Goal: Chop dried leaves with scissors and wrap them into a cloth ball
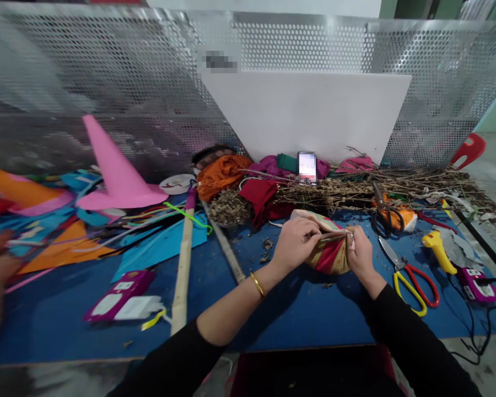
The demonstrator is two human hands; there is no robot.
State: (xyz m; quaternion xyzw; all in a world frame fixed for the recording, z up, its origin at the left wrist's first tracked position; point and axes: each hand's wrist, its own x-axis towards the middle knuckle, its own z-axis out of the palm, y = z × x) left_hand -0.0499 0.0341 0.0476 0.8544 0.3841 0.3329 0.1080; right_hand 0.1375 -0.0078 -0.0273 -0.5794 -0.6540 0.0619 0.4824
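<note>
Sleeves [169, 353], cloth [328, 255] — blue tabletop [306, 314], partition [149, 71]

Head-worn, the single view looks forward and down from close above and behind the left hand [293, 241] and right hand [360, 253], taking in the table [289, 317] around them and the mesh panel [149, 71] standing beyond.

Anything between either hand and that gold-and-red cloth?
Nothing visible: left hand and right hand both hold the gold-and-red cloth bundle. The red-and-yellow-handled metal scissors lie off to its right.
</note>
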